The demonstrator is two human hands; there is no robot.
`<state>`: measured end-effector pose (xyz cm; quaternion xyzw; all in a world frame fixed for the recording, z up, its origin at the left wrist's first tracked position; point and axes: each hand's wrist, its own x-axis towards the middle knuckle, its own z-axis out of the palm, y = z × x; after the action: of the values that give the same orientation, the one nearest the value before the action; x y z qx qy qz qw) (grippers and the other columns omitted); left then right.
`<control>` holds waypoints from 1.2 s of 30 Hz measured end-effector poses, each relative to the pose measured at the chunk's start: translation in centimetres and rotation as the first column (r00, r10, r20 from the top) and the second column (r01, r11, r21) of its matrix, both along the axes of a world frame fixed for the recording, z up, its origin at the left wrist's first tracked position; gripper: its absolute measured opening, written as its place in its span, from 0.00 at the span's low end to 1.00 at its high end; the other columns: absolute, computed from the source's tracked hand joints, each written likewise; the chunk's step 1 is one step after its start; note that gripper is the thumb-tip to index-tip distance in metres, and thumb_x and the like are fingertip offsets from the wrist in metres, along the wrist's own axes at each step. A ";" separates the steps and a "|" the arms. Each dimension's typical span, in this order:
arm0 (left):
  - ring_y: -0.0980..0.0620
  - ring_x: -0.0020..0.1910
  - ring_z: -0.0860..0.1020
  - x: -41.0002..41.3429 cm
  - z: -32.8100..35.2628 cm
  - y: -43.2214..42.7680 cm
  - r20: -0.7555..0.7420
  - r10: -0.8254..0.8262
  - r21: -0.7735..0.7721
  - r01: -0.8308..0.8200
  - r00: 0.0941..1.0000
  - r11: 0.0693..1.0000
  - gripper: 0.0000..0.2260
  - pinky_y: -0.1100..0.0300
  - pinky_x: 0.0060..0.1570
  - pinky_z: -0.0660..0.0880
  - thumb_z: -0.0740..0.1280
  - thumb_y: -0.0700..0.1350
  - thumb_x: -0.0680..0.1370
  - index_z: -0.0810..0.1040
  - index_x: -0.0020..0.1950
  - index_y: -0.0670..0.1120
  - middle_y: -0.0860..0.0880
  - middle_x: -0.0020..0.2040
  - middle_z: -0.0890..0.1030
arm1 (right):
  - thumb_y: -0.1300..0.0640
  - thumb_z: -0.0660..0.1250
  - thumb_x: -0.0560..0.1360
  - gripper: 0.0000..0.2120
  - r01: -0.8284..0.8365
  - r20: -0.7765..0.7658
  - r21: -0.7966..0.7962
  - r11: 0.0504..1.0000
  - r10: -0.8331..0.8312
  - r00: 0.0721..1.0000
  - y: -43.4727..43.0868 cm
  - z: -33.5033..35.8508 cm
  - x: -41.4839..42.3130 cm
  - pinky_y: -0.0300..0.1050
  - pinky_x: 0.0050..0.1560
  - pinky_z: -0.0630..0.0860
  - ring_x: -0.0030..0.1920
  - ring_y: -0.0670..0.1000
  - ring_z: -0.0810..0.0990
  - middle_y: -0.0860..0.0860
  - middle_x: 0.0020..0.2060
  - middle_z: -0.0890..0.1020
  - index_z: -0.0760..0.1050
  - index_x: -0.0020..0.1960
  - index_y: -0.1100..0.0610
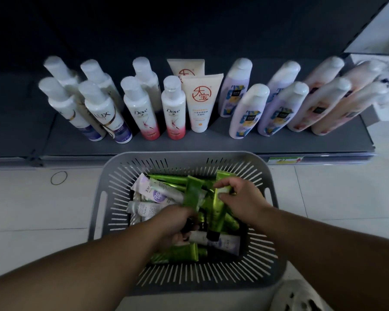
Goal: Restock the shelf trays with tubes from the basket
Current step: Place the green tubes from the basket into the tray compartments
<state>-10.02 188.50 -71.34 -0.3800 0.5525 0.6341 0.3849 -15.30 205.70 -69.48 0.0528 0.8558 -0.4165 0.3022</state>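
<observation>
Basket (184, 162): grey, slatted, sitting on the floor at 6 o'clock of the shelf (211, 142), both hands down inside it.
Tubes: a loose pile in the basket, green ones through the middle and toward 12 o'clock, white and lilac ones (154, 195) at 9 o'clock, another pale one at 5 o'clock.
Right hand (238, 198): curled in from 3 o'clock, thumb and fingers pinching the crimped end of a green tube (216, 212), so the grip is closed on it.
Tube axis: runs from 12 to 6 o'clock, dark cap at the near end, crimp at the far end under the fingers.
Left hand (177, 225): palm down at 7 o'clock of that tube, fingers buried among dark caps; it looks closed round a bunch (192, 195) of green tubes fanning up toward 12 o'clock, though the fingertips are hidden.
Nearer hand: the right already has the tube; the left lies just beside its cap end.
Shelf: dead ahead at 12 o'clock, lined with bottles (173, 108) and two white tubes (200, 104) standing on their caps; no trays can be made out in this dim light.
Next move, at a guess: lift the green tube clear, cap trailing, and carry it up toward 12 o'clock.
Risk: neighbouring tubes overlap it and may drag along.
</observation>
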 end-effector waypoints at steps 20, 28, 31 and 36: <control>0.52 0.46 0.80 4.2 24.5 -4.7 -0.723 0.055 -0.077 -0.159 0.688 0.984 0.10 0.59 0.47 0.76 0.64 0.51 0.79 0.78 0.56 0.48 0.51 0.47 0.83 | 0.62 0.66 0.77 0.32 0.008 -0.410 -0.349 0.937 -0.160 0.898 -4.7 26.8 3.3 0.52 0.42 0.77 0.37 0.52 0.77 0.58 0.46 0.82 0.58 0.72 0.38; 0.60 0.36 0.77 3.2 34.9 -9.1 -0.827 -0.314 -0.473 -0.277 0.467 0.836 0.07 0.71 0.30 0.68 0.67 0.52 0.76 0.81 0.50 0.51 0.54 0.40 0.80 | 0.60 0.67 0.77 0.27 -0.088 -0.594 -0.298 0.951 -0.113 0.796 -7.1 35.7 2.9 0.52 0.47 0.79 0.45 0.60 0.83 0.51 0.43 0.85 0.62 0.68 0.38; 0.62 0.42 0.76 1.7 38.3 -10.4 -0.855 -0.295 -0.456 -0.345 0.427 0.820 0.09 0.71 0.35 0.70 0.69 0.52 0.75 0.79 0.53 0.50 0.56 0.46 0.80 | 0.58 0.68 0.76 0.24 -0.093 -0.634 -0.313 0.945 -0.135 0.761 -8.5 37.4 1.3 0.60 0.52 0.79 0.46 0.58 0.83 0.51 0.44 0.84 0.64 0.60 0.34; 0.55 0.41 0.76 -1.5 42.9 -12.5 -0.890 -0.275 -0.422 -0.431 0.364 0.797 0.07 0.63 0.44 0.71 0.71 0.50 0.74 0.75 0.41 0.53 0.55 0.41 0.79 | 0.57 0.69 0.75 0.18 -0.119 -0.704 -0.347 0.930 -0.174 0.688 -11.8 40.3 -1.9 0.58 0.55 0.78 0.49 0.51 0.82 0.47 0.45 0.83 0.70 0.48 0.34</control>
<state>-11.49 176.01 -28.47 -0.0832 0.8180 0.5438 -0.1681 -17.16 193.91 -29.17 -0.1598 0.8111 -0.5592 -0.0623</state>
